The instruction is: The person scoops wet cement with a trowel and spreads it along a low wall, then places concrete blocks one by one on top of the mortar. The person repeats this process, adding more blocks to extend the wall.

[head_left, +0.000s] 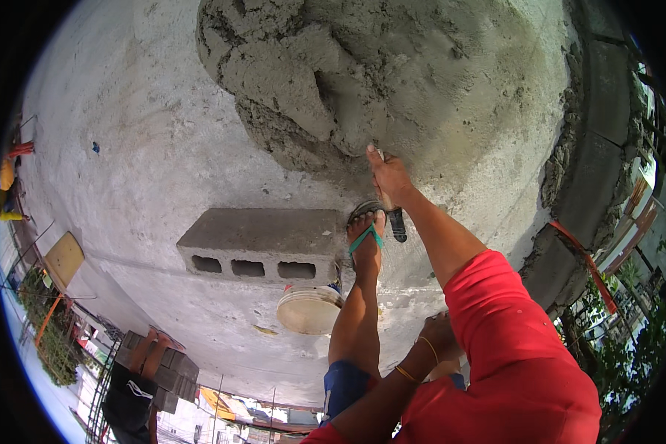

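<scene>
My right hand (388,174) is closed around a pale-handled tool (385,189) at the lower edge of a large grey heap of wet mortar (303,81). A black piece (397,222) shows below that hand; I cannot tell whether it is part of the tool. My left hand (438,334), with yellow bands at the wrist, is low behind my right arm, its fingers mostly hidden. My foot (366,229) in a sandal with a green strap is beside a hollow concrete block (259,233).
A pale round bucket or lid (307,311) lies below the block. A dark concrete edge (584,192) with an orange strip (592,266) runs along the right. At left are a tan board (63,259), stacked grey blocks (174,370) and a person's legs (144,351).
</scene>
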A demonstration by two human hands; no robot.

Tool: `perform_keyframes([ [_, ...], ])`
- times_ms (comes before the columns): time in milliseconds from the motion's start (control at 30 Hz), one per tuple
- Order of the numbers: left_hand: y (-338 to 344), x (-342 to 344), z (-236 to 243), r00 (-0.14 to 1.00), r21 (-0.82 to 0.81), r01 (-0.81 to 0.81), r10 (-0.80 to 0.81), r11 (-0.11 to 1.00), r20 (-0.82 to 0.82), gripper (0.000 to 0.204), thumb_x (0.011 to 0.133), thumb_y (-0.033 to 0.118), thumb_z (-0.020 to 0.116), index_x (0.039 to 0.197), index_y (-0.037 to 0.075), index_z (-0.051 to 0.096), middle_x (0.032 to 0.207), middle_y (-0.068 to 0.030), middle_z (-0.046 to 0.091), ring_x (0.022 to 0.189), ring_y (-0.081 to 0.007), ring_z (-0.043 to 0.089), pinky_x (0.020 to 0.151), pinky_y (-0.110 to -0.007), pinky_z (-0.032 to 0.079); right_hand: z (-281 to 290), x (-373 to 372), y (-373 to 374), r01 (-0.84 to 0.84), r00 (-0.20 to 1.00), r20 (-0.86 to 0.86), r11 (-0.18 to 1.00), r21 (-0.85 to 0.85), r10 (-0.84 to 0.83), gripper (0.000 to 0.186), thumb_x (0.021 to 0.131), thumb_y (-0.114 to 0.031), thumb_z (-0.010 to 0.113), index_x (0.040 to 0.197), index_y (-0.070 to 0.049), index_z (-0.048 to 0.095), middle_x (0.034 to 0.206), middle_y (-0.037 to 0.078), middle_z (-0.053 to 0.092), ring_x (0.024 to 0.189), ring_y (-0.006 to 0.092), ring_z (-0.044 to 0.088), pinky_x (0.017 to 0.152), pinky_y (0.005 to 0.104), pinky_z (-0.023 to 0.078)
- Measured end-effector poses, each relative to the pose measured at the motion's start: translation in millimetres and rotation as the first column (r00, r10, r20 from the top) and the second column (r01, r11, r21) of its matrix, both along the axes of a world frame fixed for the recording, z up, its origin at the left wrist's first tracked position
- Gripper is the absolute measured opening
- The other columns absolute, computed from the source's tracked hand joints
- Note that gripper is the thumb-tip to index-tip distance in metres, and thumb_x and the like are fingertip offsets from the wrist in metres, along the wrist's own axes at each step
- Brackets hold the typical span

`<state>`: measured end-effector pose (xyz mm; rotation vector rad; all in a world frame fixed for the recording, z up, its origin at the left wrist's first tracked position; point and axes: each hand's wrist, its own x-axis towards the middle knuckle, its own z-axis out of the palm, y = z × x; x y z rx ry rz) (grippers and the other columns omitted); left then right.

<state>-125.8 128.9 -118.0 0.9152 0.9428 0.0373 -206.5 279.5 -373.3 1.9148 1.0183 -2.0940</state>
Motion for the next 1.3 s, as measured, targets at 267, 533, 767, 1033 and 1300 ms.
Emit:
perform_keyframes([
  [267,-14,30,-10,0.986,-0.070,0.081,-0.091,0.994,-0.142,0.050,0.091,0.037,0.065,0.131,0.008,0.060,0.136,-0.0204,0.059,0.122,-0.0413,0.061,0.099,-0.059,0.047,58,40,4,-0.099,0.961,-0.262,0.994,-0.044,0.085,0.059,0.100,-0.064,0.057,0.082,-0.007,0.054,0.060,0.002,0.052,0.047,0.0120,0.048,0.043,0.0313,0.043],
  [533,-48,78,-22,0.894,-0.060,0.336,-0.338,0.940,-0.295,0.063,0.097,0.040,0.062,0.146,0.004,0.050,0.144,-0.0255,0.055,0.131,-0.0422,0.055,0.110,-0.051,0.043,172,232,-49,-0.148,0.913,-0.376,0.987,0.062,0.161,0.074,0.097,-0.065,0.059,0.107,0.008,0.069,0.094,0.022,0.072,0.090,0.0247,0.065,0.085,0.0398,0.053],
  [767,-109,120,-59,0.873,0.031,0.371,-0.336,0.928,-0.354,0.062,0.093,0.034,0.068,0.144,0.001,0.054,0.139,-0.0304,0.058,0.129,-0.0417,0.057,0.109,-0.047,0.046,282,534,-177,-0.029,1.000,-0.011,0.998,0.050,0.029,0.086,0.097,-0.070,0.054,0.128,0.008,0.063,0.106,0.028,0.072,0.097,0.0353,0.071,0.092,0.0406,0.054],
  [1033,-199,169,-55,0.861,-0.066,0.286,-0.287,0.956,-0.420,0.057,0.096,0.028,0.070,0.142,-0.001,0.055,0.137,-0.0271,0.061,0.124,-0.0362,0.063,0.103,-0.040,0.051,364,843,-317,0.500,0.845,0.218,0.866,0.002,-0.488,0.072,0.099,-0.058,0.064,0.127,0.008,0.061,0.056,0.001,0.045,0.049,0.0110,0.045,0.047,0.0328,0.040],
  [1300,-210,269,-2,0.815,-0.051,0.378,-0.359,0.924,-0.455,0.050,0.100,0.025,0.068,0.141,0.000,0.055,0.133,-0.0237,0.065,0.124,-0.0313,0.064,0.101,-0.037,0.052,368,1005,-380,0.033,0.646,0.737,0.972,0.235,-0.200,0.068,0.099,-0.059,0.059,0.131,0.001,0.062,0.103,0.020,0.072,0.099,0.0351,0.071,0.084,0.0489,0.054],
])
